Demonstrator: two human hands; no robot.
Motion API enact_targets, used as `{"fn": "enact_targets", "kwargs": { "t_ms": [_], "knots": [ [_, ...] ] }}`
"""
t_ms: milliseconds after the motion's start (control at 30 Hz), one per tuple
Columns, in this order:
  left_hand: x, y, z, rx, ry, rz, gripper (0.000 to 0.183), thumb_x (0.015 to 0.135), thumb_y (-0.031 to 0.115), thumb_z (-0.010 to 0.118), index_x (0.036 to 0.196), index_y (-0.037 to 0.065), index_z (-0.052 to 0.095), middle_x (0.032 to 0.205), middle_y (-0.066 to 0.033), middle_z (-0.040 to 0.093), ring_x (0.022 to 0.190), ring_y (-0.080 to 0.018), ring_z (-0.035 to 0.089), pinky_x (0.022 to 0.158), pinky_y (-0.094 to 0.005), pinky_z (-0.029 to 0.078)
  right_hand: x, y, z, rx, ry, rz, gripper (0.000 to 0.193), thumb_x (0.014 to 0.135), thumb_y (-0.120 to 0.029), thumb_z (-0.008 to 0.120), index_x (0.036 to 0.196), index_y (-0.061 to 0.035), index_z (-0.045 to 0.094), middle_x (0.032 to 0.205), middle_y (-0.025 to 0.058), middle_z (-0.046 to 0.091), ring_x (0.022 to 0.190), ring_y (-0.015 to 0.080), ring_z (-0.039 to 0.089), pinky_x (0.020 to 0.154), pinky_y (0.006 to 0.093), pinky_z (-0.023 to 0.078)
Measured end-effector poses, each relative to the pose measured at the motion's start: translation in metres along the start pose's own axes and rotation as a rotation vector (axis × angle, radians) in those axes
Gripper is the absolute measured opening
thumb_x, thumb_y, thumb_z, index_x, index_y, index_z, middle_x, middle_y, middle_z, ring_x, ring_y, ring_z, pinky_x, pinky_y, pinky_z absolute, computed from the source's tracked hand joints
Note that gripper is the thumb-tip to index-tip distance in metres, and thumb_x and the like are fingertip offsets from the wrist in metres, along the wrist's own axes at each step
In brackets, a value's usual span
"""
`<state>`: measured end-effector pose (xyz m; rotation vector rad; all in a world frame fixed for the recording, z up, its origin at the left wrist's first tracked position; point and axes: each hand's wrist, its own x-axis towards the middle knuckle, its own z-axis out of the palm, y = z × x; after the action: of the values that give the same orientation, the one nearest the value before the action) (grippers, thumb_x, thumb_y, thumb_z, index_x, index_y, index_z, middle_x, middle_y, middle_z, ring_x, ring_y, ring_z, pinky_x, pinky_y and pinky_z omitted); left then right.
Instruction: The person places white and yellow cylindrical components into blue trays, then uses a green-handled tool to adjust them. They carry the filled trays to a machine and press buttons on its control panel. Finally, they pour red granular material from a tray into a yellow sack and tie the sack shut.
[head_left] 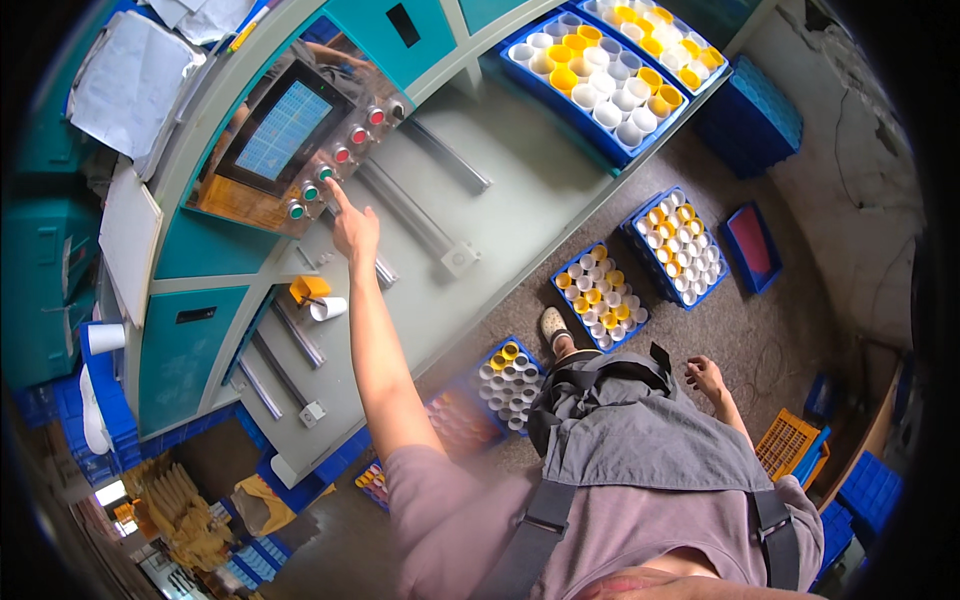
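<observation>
My left hand point(356, 228) reaches up to a control panel on the machine. Its index finger is stretched out onto a green push button point(325, 173), and the thumb stands apart; nothing is held. More green buttons sit lower left along the same row, and red push buttons point(358, 134) continue to the upper right. Beside the row is a lit screen point(285, 130) in a dark frame. My right hand point(706, 376) hangs at my side above the floor, open and empty, its fingers loosely bent and apart.
Metal rails point(405, 205) run across the grey machine table point(510, 240). A white cup point(327, 308) lies near a small orange part point(309, 289). Blue trays of white and yellow cups stand on the table point(620, 155) and floor point(603, 240). An orange crate point(790, 447) is at right.
</observation>
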<state>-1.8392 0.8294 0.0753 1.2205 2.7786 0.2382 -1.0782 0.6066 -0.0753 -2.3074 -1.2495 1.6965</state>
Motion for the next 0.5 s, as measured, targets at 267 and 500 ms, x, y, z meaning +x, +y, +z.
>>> {"fn": "enact_targets", "kwargs": {
  "t_ms": [267, 500],
  "knots": [
    [0.010, -0.001, -0.009, 0.091, -0.014, -0.056, 0.092, 0.091, 0.021, 0.062, 0.161, 0.032, 0.003, 0.102, -0.0201, 0.072, 0.094, -0.0380, 0.071, 0.080, -0.0499, 0.056, -0.013, 0.013, 0.000, -0.105, -0.033, 0.064, 0.034, 0.099, -0.022, 0.059, 0.123, 0.0011, 0.061, 0.095, 0.0130, 0.074, 0.075, 0.0192, 0.071, 0.063, 0.0335, 0.056],
    [0.011, 0.011, -0.005, 0.114, 0.057, -0.049, 0.085, 0.091, 0.018, 0.057, 0.161, 0.021, 0.008, 0.098, -0.0193, 0.073, 0.090, -0.0342, 0.073, 0.078, -0.0459, 0.057, -0.004, 0.013, -0.003, -0.112, 0.011, 0.016, 0.034, 0.098, -0.023, 0.060, 0.123, 0.0008, 0.061, 0.096, 0.0143, 0.074, 0.075, 0.0197, 0.072, 0.060, 0.0327, 0.056]
  ]
}}
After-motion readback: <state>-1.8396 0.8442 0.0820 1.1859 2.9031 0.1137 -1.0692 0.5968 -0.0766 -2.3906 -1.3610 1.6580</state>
